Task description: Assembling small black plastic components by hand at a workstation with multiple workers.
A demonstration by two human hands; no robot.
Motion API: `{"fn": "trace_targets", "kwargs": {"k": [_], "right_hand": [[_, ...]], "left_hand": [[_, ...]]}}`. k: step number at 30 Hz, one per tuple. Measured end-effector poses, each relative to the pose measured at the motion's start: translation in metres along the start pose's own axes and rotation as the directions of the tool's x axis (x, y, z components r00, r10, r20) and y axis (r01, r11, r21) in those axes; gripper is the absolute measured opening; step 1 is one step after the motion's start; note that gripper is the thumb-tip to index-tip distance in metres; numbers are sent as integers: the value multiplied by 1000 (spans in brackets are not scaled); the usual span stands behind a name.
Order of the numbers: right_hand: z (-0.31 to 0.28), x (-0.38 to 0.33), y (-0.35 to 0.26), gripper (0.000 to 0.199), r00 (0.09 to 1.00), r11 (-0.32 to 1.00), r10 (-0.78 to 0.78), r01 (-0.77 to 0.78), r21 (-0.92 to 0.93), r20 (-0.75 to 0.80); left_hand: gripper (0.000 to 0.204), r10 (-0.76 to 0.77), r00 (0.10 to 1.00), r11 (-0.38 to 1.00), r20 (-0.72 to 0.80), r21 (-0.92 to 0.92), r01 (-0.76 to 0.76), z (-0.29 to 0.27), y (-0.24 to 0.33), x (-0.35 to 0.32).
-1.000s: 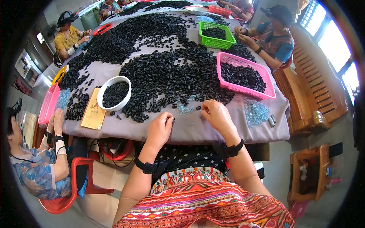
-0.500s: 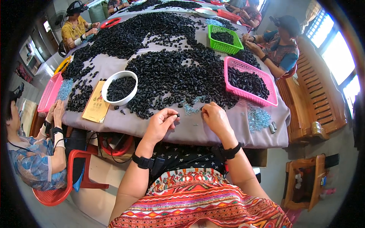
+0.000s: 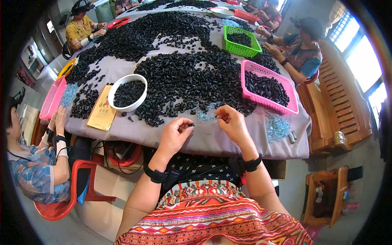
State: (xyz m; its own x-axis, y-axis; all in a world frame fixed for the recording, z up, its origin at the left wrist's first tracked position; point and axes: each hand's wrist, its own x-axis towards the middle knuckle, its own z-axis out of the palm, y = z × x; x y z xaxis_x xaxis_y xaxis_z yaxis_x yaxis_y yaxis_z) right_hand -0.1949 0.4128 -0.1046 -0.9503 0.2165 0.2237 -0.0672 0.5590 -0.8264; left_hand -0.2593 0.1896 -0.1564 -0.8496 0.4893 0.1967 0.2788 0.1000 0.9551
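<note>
Far off to the left of the working hands, a seated co-worker (image 3: 38, 171) has both palms up together beside a long pink basket (image 3: 53, 98), with a scatter of pale-blue clear bits (image 3: 68, 96) just next to it. Coming in nearer the left hand (image 3: 174, 136), there's a yellow booklet (image 3: 103, 115), then a white bowl (image 3: 126, 108) of black pieces, touching the booklet. And here's that left hand, fingers curled narrow, a small black piece (image 3: 191, 125) pinched at the tips of thumb and finger! Beyond both hands spreads a great heap of black pieces (image 3: 185, 87). Between the hands, a little farther out, lies a small patch of clear pieces (image 3: 203, 116). Right hand (image 3: 233, 126) now: thumb and fingertips drawn close just beside that patch; whether they grip anything, I can't tell. To its right, a pink basket (image 3: 266, 104) filled with black pieces, and nearer the table edge a pile of clear pieces (image 3: 277, 127) with grey cylinders (image 3: 292, 137) beside it.
</note>
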Motion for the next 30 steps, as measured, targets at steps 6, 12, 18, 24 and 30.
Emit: {"fn": "trace_targets", "kwargs": {"k": [6, 12, 18, 24, 30], "right_hand": [[7, -2, -14, 25, 996, 994, -22, 13, 111, 84], [16, -7, -35, 29, 985, 989, -138, 130, 75, 106], [26, -10, -45, 30, 950, 966, -252, 259, -15, 187], [27, -13, -47, 33, 938, 927, -305, 332, -176, 166], [28, -12, -40, 35, 935, 915, -305, 341, -215, 184]], "left_hand": [[14, -44, 997, 995, -58, -92, 38, 10, 19, -4], [18, -9, 1000, 1000, -8, 9, 9, 8, 28, -7], [23, 127, 992, 975, 6, 185, -126, 9, 22, -8], [22, 158, 987, 972, -19, 177, -152, 12, 15, -8], [19, 246, 969, 919, 40, 308, -246, 10, 18, -8]]}}
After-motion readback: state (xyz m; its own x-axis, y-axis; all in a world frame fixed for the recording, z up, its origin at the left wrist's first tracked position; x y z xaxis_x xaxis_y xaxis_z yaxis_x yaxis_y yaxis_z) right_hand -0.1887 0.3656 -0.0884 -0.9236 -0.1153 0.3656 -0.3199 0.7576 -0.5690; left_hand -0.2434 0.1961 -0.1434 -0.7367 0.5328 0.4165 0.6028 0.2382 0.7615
